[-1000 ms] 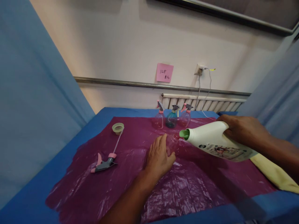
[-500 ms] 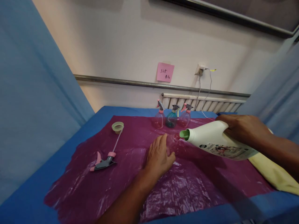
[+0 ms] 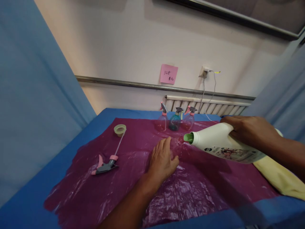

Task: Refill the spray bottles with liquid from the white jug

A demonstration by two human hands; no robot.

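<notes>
My right hand (image 3: 252, 128) grips the handle of a white detergent jug (image 3: 212, 136), tipped on its side with its green-lined mouth pointing left. That mouth is at the neck of a clear pinkish spray bottle (image 3: 177, 147) without its head; whether liquid flows is too small to tell. My left hand (image 3: 163, 159) is curved around the near left side of this bottle, steadying it on the purple plastic sheet (image 3: 133, 190). A grey and pink spray head (image 3: 107, 165) with its dip tube lies to the left. The tube's tip leans on a small pale green cap (image 3: 119, 129).
Behind my hands stand a pink spray bottle (image 3: 162, 122), a teal one (image 3: 175, 122) and another pink one (image 3: 189, 121). A yellow cloth (image 3: 281, 179) lies at the right. Blue curtains (image 3: 35, 95) hang on both sides; a radiator (image 3: 214, 106) is behind the bed.
The jug and my right hand have shifted very slightly. My left hand stays around the spray bottle.
</notes>
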